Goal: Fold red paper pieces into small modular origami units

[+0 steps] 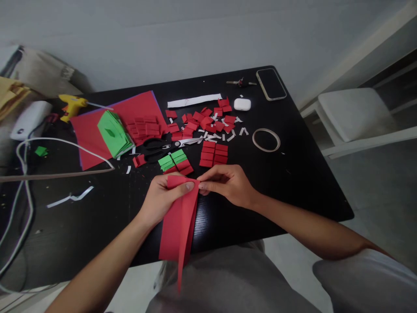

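Paper (171,230), red and folded lengthwise, is gripped between the person's two hands, nearer to them than the scissors (153,148). From where I stand, the left hand (159,198) clasps its upper part, thumb on top, while the right hand (233,184) pinches its top right corner; the lower end hangs past the desk's near edge.

On the black desk (302,182), green paper pieces (114,134) and a yellow glue gun (71,106) lie left of the scissors, on and beside a large red sheet (94,150). Small red folded pieces (198,119) spread to their right; farther that way are a ring (266,140), a white case (242,104) and a phone (271,84). Beyond the desk's right side stands a white chair (356,114).

The left fingers are mostly behind the paper, the scissors' tips blend into white scraps (213,137), and the bags (42,71) left of the scissors are blurred.
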Motion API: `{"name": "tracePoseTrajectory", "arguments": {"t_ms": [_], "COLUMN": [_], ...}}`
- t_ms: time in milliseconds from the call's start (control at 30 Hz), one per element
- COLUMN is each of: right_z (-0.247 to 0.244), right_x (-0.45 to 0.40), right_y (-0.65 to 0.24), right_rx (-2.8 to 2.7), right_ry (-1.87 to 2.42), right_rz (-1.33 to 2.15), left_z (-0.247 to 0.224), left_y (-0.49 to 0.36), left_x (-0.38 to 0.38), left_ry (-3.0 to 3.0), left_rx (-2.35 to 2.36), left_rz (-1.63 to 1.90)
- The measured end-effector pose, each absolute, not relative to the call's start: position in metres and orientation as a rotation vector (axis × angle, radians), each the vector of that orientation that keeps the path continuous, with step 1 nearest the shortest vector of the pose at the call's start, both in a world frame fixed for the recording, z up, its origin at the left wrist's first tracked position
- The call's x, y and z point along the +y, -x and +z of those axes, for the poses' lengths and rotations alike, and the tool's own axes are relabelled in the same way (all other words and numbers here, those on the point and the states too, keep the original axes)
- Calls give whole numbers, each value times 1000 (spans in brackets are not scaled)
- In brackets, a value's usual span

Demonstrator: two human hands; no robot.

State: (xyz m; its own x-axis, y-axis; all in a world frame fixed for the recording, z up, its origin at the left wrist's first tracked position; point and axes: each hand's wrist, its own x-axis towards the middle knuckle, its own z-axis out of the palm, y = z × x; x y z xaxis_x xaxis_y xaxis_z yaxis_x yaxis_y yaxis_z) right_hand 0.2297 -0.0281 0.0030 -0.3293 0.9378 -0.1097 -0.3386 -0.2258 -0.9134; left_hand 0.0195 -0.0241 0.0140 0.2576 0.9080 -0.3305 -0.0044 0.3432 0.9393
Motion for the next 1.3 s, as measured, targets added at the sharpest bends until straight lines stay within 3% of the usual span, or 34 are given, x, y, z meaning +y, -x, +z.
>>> {"name": "tracePoseTrajectory", "arguments": {"t_ms": [1300], "right_z": [1], "right_x": [-28], "right_y": [-232], "right_rx": [-1055], "right_ry": [872], "right_rz": [1767], "left_z": [13], "left_y": [-16], "left_x": [-19], "left_ry": [-984], "left_rx": [1097], "left_rz": [696]}}
